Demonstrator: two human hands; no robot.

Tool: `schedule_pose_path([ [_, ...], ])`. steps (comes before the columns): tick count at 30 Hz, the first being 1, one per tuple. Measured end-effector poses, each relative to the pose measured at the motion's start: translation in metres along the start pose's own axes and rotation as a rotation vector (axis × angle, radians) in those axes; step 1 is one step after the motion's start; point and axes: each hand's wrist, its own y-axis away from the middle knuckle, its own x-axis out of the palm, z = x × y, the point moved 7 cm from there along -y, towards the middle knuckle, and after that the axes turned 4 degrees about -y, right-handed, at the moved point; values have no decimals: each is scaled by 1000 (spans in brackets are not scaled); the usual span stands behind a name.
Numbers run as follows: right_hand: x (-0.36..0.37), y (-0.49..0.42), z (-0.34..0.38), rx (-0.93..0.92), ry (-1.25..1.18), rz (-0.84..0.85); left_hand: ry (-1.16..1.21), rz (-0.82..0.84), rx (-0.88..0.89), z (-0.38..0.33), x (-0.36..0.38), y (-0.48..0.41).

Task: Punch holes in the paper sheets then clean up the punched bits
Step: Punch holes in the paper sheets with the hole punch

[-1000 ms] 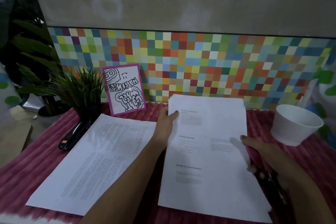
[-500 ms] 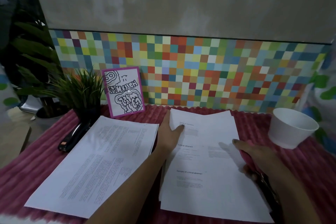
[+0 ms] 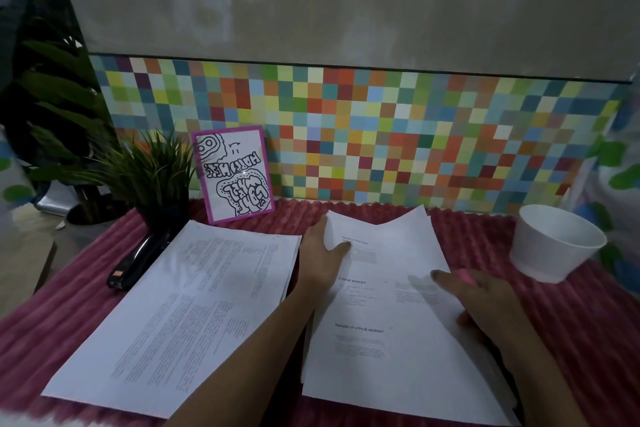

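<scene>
The far edge of the right paper pile [image 3: 381, 340] has bent up since a moment ago. It lies in front of the picture card [image 3: 232, 173], to the right. The left hand [image 3: 320, 256] pinches its far corner, thumb on top. The right hand [image 3: 485, 305] curls round a pink thing [image 3: 464, 277], one finger on the paper. One left pile [image 3: 180, 305], one white cup [image 3: 554, 246], one small plant [image 3: 149, 173], one black tool [image 3: 138, 260]. Fuzzy pink cloth [image 3: 571, 340], checkered wall [image 3: 381, 135].

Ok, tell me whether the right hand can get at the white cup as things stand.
Probably yes. The white cup stands right of the right hand, with only bare pink cloth between. But that hand grips a pink tool, so taking the cup looks awkward.
</scene>
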Motion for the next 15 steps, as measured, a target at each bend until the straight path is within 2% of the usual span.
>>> schedule_pose_path([
  [6,-10,-3,-8,116,-156,-60,-107,-50,66,-11,-5,1],
  [9,-19,0,-8,164,-259,-85,25,-31,11,-11,-8,-8],
  [12,-22,6,-2,161,-312,-88,313,202,-33,-32,-5,-5],
  [15,-20,11,5,130,-272,-72,450,392,-85,-42,2,2],
])
